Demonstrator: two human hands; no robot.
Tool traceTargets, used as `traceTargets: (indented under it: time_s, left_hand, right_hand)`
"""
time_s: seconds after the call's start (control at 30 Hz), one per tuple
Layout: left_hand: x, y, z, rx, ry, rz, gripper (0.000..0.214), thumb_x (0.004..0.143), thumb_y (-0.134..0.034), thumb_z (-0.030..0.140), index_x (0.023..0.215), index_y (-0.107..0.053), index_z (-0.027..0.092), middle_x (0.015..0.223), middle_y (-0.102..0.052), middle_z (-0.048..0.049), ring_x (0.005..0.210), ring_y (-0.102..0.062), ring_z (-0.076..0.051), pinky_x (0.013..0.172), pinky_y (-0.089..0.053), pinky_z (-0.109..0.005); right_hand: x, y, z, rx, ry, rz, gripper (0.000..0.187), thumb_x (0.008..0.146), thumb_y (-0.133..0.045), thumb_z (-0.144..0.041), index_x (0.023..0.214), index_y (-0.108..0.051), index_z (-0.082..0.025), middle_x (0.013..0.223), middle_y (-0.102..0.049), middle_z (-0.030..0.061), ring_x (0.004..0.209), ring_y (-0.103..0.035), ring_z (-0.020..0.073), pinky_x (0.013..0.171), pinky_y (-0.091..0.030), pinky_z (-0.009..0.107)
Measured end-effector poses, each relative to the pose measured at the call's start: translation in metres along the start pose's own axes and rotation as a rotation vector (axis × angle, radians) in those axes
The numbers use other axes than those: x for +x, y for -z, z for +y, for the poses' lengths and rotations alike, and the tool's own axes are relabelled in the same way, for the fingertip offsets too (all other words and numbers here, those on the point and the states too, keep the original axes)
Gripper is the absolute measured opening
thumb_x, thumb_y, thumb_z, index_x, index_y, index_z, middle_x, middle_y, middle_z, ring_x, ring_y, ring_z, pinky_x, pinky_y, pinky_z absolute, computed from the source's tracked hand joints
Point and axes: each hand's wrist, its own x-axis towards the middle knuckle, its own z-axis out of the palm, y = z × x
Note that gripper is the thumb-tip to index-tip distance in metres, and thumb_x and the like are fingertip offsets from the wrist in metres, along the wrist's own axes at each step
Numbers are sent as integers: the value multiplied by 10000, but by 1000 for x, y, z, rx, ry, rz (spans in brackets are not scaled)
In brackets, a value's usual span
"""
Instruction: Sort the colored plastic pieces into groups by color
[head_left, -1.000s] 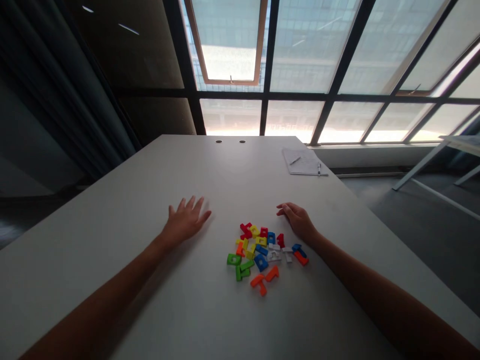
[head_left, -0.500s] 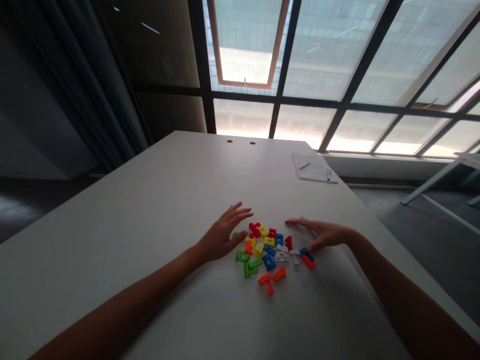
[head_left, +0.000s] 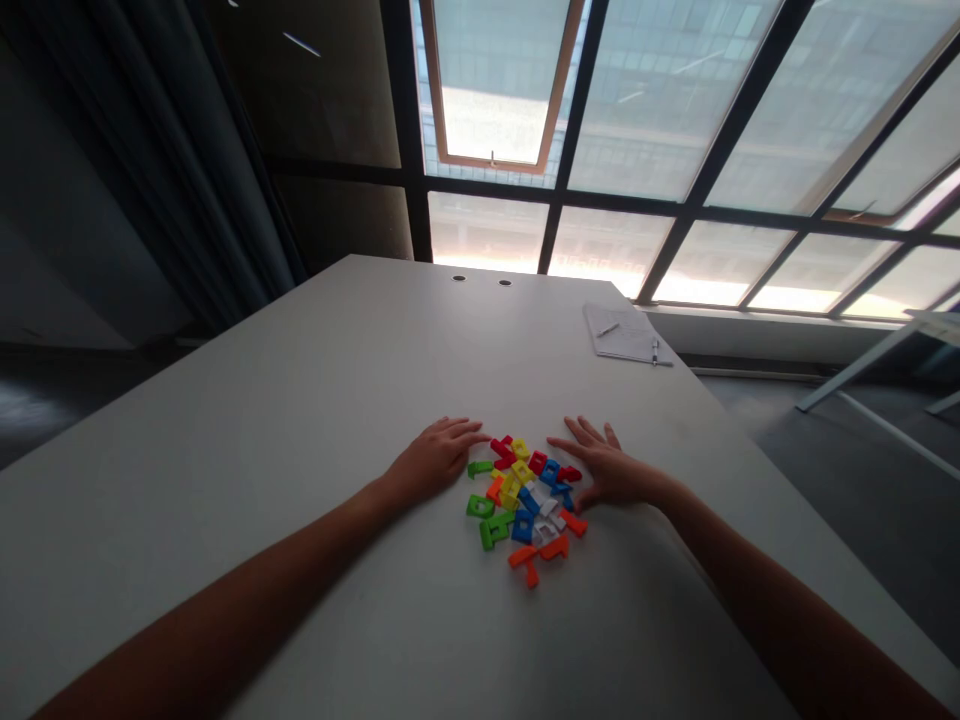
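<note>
A loose cluster of small plastic blocks lies on the white table [head_left: 337,400], between my two hands. Green blocks [head_left: 481,507] are on its left side, yellow blocks [head_left: 510,491] in the middle and red blocks [head_left: 504,453] at the far side. Blue blocks [head_left: 523,526] and white blocks [head_left: 546,527] fill the right half, and orange blocks [head_left: 529,566] sit nearest me. My left hand [head_left: 439,458] rests beside the left edge with fingers stretched out, holding nothing. At the right edge my right hand [head_left: 604,468] is spread, its thumb close to the blue and orange pieces.
Towards the table's far right corner lies a sheaf of paper [head_left: 619,345] with pens [head_left: 655,350] on it. Two round holes [head_left: 460,278] are set near the far edge. Beyond stand tall windows, with a dark curtain [head_left: 172,170] at left.
My right hand has moved left, and the white, blue and orange pieces on that side now sit closer to the rest. My left hand has drawn slightly left and lowered beside the cluster.
</note>
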Motion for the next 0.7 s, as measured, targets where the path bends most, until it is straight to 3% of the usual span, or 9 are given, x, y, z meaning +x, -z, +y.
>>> traceTargets:
  time_s: [0.1, 0.17, 0.23, 0.33, 0.53, 0.7]
  left_hand:
    - [0, 3, -1, -11, -4, -13, 494, 1008, -416, 181, 1364, -728, 322, 1544, -622, -31, 1457, -549, -246, 1271, -371, -549]
    - [-1, 5, -2, -16, -9, -13, 474, 1013, -414, 192, 1323, -748, 321, 1531, -634, -28, 1453, -554, -244, 1270, -374, -542]
    - [-1, 6, -2, -23, -14, -2, 449, 1022, -411, 207, 1293, -757, 305, 1511, -651, -32, 1441, -565, -239, 1268, -382, -533]
    - [0, 7, -1, -27, -20, 18, 419, 1024, -419, 225, 1260, -760, 280, 1484, -671, -45, 1413, -588, -237, 1261, -399, -525]
    - [0, 8, -1, -18, -29, 25, 401, 1017, -436, 231, 1256, -755, 274, 1475, -677, -48, 1404, -595, -231, 1263, -404, -506]
    - [-1, 8, -1, -20, -25, 25, 409, 1014, -435, 228, 1271, -750, 272, 1477, -675, -47, 1406, -591, -229, 1265, -400, -504]
  right_hand:
    - [-3, -5, -1, 10, 26, 66, 1095, 641, -953, -661, 1601, -491, -409, 1767, -250, 130, 1625, -98, 490, 1233, 9, 783]
    - [-7, -4, 0, 76, 65, 138, 851, 790, -834, -699, 1539, -580, -384, 1707, -399, 122, 1614, -208, 457, 1244, -7, 771]
    - [-9, -2, -1, 179, 124, 233, 593, 935, -677, -688, 1421, -693, -347, 1553, -601, 121, 1548, -393, 409, 1264, -90, 737]
    - [-9, 1, -7, 275, 222, 331, 436, 960, -661, -644, 1211, -796, -314, 1274, -771, 112, 1385, -586, 362, 1245, -304, 637]
    - [-5, -2, -16, 224, 266, 369, 271, 975, -676, -528, 1037, -824, -309, 1069, -809, 95, 1100, -714, 315, 1108, -464, 537]
    - [3, -6, 0, 91, 95, 653, 272, 1014, -609, -467, 959, -806, -287, 1016, -805, 94, 980, -720, 300, 1047, -469, 517]
